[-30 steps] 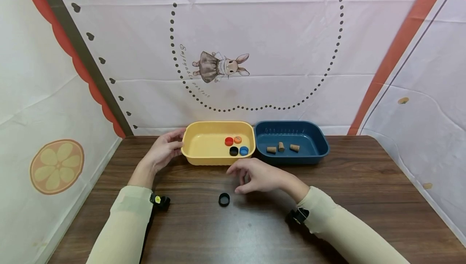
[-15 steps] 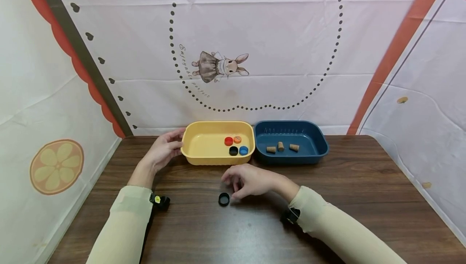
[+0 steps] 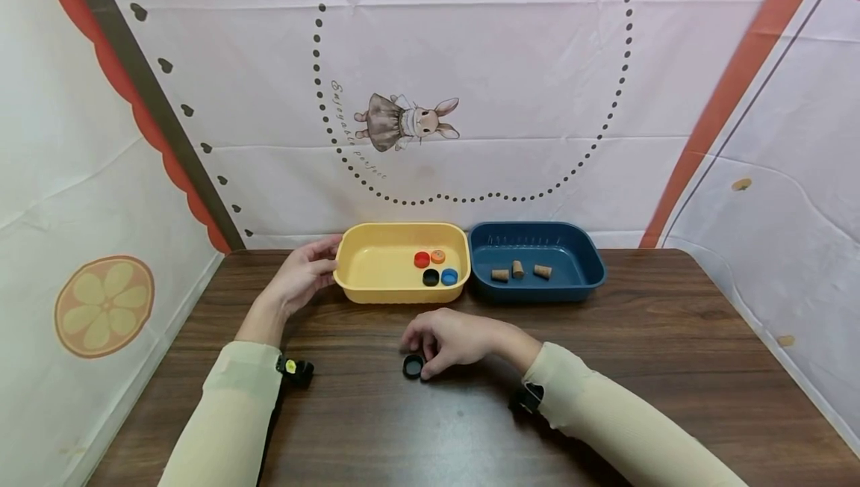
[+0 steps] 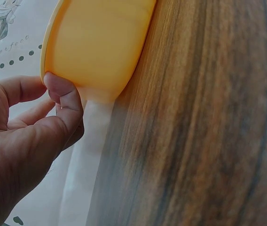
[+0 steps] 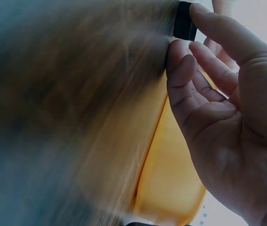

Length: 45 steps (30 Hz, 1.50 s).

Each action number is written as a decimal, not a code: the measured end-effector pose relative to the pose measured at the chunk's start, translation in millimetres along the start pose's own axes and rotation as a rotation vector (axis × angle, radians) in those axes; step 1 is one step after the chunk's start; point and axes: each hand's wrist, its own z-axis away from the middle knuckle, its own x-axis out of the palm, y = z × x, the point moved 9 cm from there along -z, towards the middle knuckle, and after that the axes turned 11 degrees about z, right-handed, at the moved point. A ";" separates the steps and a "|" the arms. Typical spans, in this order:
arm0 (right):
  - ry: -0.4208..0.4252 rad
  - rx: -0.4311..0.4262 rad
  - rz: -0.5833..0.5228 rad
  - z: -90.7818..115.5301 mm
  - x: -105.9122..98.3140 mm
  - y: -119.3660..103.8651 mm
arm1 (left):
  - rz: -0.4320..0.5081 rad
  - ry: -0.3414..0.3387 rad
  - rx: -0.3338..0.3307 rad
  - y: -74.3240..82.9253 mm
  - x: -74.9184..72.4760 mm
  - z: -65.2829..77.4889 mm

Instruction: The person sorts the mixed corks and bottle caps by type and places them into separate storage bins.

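Note:
In the head view my left hand [image 3: 301,278] grips the left end of the yellow tray [image 3: 376,296]. Seen from the left wrist, its thumb and index finger pinch the tray's rim. My right hand [image 3: 455,339] reaches down to a black bottle cap [image 3: 413,367] lying open side up on the tabletop in front of the tray. Its thumb is at the cap's right edge and its fingers curl over the far side. The right wrist view shows the thumb tip against the black cap [image 5: 185,21], with the other fingers curled below.
Inside the yellow tray lie a red cap [image 3: 421,259], an orange cap [image 3: 438,256], a black cap [image 3: 431,277] and a blue cap [image 3: 449,277]. A dark blue tray [image 3: 537,294] adjoins it on the right, with corks [image 3: 542,271] in it. Printed cloth [image 3: 537,98] hangs behind the wooden table [image 3: 376,435].
My right hand has moved left and toward me, from the tray's front edge down to the loose black cap. The left hand keeps its hold on the yellow tray.

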 end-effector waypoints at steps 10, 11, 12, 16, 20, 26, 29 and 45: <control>-0.016 -0.008 0.006 -5.7 5.0 -4.2 | -0.005 0.009 0.002 1.8 0.5 -0.9; -0.018 -0.009 0.011 -5.6 5.3 -4.5 | -0.006 0.005 0.001 1.8 0.8 -0.7; -0.020 -0.010 0.015 -5.5 5.4 -4.8 | -0.008 0.004 0.001 1.7 1.0 -0.5; -0.023 -0.007 0.020 -4.7 5.7 -5.5 | -0.012 -0.001 0.002 1.7 1.8 0.1; -0.024 -0.001 0.016 -4.2 5.4 -5.8 | -0.009 -0.004 0.004 1.0 2.2 -0.1; -0.003 -0.001 0.023 -1.5 -1.9 -8.9 | 0.006 -0.011 0.011 0.8 2.8 -0.9; 0.015 0.010 0.016 0.9 -9.7 -11.2 | 0.006 -0.011 0.012 1.3 2.8 -0.3; 0.151 0.031 0.027 4.6 -57.2 -20.5 | 0.001 -0.007 0.009 0.3 0.4 0.8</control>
